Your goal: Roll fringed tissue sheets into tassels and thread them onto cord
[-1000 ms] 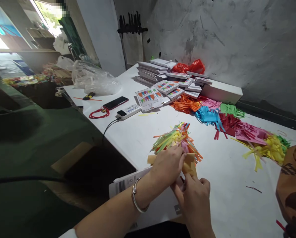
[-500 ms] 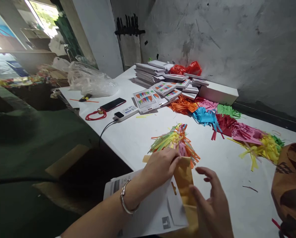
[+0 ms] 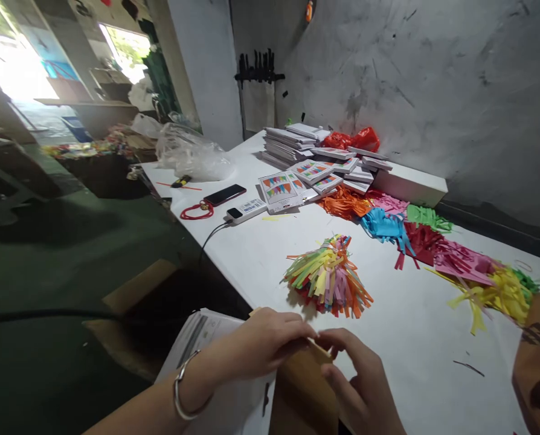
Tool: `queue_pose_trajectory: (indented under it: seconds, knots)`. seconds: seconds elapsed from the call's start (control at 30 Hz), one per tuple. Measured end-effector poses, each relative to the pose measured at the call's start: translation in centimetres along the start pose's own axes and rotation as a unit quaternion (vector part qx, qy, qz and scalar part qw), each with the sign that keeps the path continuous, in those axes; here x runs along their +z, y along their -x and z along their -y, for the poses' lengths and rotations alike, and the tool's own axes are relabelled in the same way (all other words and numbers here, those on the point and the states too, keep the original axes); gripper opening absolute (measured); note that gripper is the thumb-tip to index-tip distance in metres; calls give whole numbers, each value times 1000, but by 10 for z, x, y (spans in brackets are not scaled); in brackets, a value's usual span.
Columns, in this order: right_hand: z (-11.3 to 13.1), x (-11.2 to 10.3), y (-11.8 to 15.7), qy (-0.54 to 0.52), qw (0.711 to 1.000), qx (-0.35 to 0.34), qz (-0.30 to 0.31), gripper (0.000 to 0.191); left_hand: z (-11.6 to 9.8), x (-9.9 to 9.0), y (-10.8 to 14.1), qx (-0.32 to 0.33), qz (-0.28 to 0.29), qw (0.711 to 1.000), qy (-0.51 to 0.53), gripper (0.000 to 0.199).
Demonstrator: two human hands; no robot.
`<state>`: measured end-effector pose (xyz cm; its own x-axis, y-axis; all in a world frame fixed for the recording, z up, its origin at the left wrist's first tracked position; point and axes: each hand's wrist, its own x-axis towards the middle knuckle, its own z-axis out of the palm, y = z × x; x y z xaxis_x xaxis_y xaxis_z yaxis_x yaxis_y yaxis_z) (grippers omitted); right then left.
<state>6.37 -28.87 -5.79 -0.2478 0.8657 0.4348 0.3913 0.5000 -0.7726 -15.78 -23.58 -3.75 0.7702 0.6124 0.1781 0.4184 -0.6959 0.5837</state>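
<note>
My left hand [image 3: 274, 341], with a silver bracelet at the wrist, has its fingers closed on the top edge of a tan paper bag [image 3: 304, 386]. Beside it, my right hand [image 3: 360, 377] curves round the bag's right corner, thumb and fingers apart. White printed packets [image 3: 227, 399] lie under my left forearm, against the bag. A multicoloured bundle of paper tassels [image 3: 331, 281] rests on the white table [image 3: 415, 338] just beyond my hands. The inside of the bag is dark.
Fringed paper bunches [image 3: 385, 226] line the right side. Further back are stacked packets [image 3: 288, 145], a white box [image 3: 410, 181] and a plastic bag [image 3: 191, 154]. A phone [image 3: 225, 194] and a cabled device [image 3: 247, 210] lie near the left edge.
The view has shifted, and both hands sit lower, away from the tassel bundle, which now shows whole. My right hand has come close to my left at the tan bag's edge.
</note>
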Motion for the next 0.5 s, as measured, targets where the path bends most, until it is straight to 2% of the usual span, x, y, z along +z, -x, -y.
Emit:
queue_pose_trajectory:
  seconds: [0.07, 0.13, 0.23, 0.33, 0.4, 0.47, 0.5]
  knots:
    - [4, -1, -7, -14, 1000, -20, -11, 28, 6, -1, 14, 23, 9, 999, 31, 19]
    - [9, 1, -17, -11, 999, -29, 12, 28, 10, 1, 24, 31, 0, 997, 72, 19]
    - [18, 17, -29, -11, 991, 13, 130, 39, 13, 6, 34, -11, -89, 989, 115, 18]
    - [20, 41, -27, 9, 968, 106, 225, 25, 16, 11, 41, -58, -162, 975, 138, 16]
    - [17, 53, -20, 5, 962, 149, 229, 30, 20, 13, 46, -79, -166, 971, 153, 17]
    - [12, 59, -13, -39, 968, 178, 175, 30, 24, 14, 50, -115, -187, 961, 168, 17]
    - [10, 59, -10, -62, 969, 194, 142, 39, 26, 14, 52, -136, -208, 953, 174, 17]
